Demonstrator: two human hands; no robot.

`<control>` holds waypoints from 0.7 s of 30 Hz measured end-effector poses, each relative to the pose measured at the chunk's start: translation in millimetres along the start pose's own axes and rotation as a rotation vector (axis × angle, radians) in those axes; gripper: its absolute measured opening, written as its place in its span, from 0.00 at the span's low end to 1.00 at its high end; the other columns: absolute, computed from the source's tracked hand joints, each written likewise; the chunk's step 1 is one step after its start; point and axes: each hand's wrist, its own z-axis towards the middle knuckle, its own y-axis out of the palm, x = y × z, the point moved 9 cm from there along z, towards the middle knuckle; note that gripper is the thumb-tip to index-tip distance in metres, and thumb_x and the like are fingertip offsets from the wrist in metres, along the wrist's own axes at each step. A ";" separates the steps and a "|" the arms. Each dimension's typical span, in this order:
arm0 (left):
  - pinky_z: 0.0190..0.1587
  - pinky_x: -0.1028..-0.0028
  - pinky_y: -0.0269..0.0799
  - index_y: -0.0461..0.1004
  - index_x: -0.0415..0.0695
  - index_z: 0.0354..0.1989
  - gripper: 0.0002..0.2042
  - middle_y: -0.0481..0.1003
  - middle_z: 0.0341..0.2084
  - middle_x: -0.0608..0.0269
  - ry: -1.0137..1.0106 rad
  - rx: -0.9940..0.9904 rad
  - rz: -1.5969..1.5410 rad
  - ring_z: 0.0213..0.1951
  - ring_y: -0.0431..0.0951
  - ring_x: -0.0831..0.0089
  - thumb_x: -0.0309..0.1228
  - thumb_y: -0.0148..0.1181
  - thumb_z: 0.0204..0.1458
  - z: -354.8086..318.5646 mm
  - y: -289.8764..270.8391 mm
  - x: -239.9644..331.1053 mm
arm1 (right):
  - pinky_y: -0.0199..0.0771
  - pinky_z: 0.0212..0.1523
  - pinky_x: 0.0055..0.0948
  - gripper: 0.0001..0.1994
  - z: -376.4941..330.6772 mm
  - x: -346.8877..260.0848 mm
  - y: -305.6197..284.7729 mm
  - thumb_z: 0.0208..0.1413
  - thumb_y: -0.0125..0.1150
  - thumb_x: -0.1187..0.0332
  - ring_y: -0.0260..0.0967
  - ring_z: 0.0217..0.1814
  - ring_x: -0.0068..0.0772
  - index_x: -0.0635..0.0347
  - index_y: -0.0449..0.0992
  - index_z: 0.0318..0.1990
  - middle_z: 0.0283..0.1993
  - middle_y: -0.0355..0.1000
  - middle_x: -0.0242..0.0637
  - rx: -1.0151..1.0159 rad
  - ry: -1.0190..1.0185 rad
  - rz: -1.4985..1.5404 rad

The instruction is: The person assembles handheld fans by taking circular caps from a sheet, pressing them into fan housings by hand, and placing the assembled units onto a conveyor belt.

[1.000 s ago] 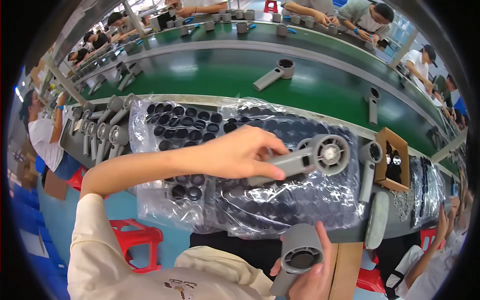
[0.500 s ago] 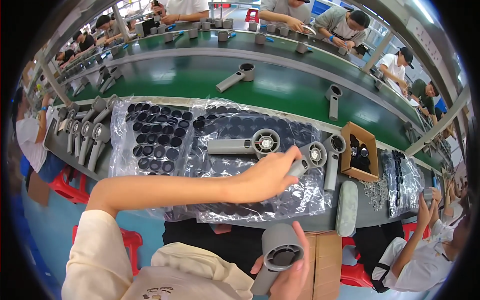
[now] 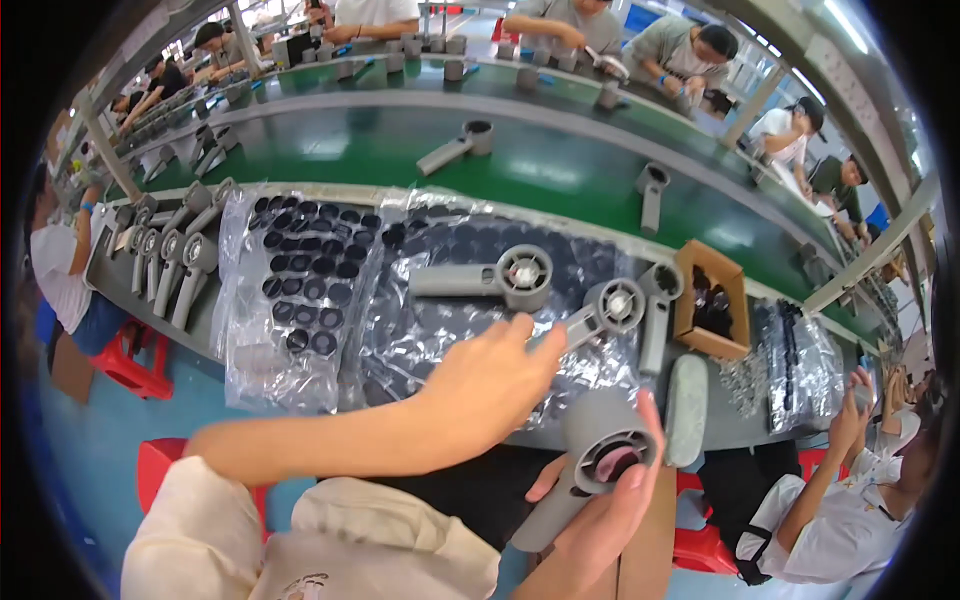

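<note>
Holds first grey handheld fan (image 3: 598,425) tilted in right hand (image 3: 615,505), fingers curled about it, at near edge of table (image 3: 728,432). Has left hand (image 3: 490,378) at handle end of second fan (image 3: 614,305), over clear bag (image 3: 425,335) of black discs; cannot tell whether pinching or merely touching. Note open cardboard box (image 3: 712,343), right.

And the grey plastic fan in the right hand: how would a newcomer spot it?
Find the big clear plastic bags of round black parts. Just below their right end, the right hand cups the grey plastic fan. Unlike the grey fans lying on the bags, it is held, handle slanting down-left.
</note>
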 end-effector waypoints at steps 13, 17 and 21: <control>0.53 0.62 0.66 0.62 0.33 0.58 0.27 0.64 0.54 0.39 0.017 0.464 -1.190 0.54 0.68 0.57 0.41 0.56 0.56 -58.9 -5.5 -18.4 | 0.67 0.43 0.30 0.34 -2.1 12.3 42.6 0.56 0.56 0.48 0.66 0.45 0.35 0.71 0.60 0.58 0.49 0.65 0.50 -0.087 -0.382 -0.200; 0.47 0.61 0.71 0.66 0.32 0.54 0.27 0.65 0.50 0.32 0.019 0.547 -1.184 0.49 0.72 0.52 0.44 0.55 0.56 -62.9 -14.2 -33.8 | 0.65 0.41 0.29 0.34 1.1 20.0 58.0 0.55 0.57 0.48 0.65 0.42 0.34 0.69 0.60 0.58 0.47 0.65 0.50 -0.098 -0.314 -0.161; 0.45 0.59 0.74 0.65 0.33 0.55 0.30 0.65 0.50 0.29 0.038 0.620 -1.176 0.47 0.73 0.47 0.49 0.54 0.56 -64.7 -23.8 -44.9 | 0.66 0.41 0.34 0.34 0.3 13.2 79.0 0.53 0.59 0.49 0.65 0.43 0.37 0.69 0.60 0.57 0.46 0.66 0.54 -0.109 -0.278 -0.162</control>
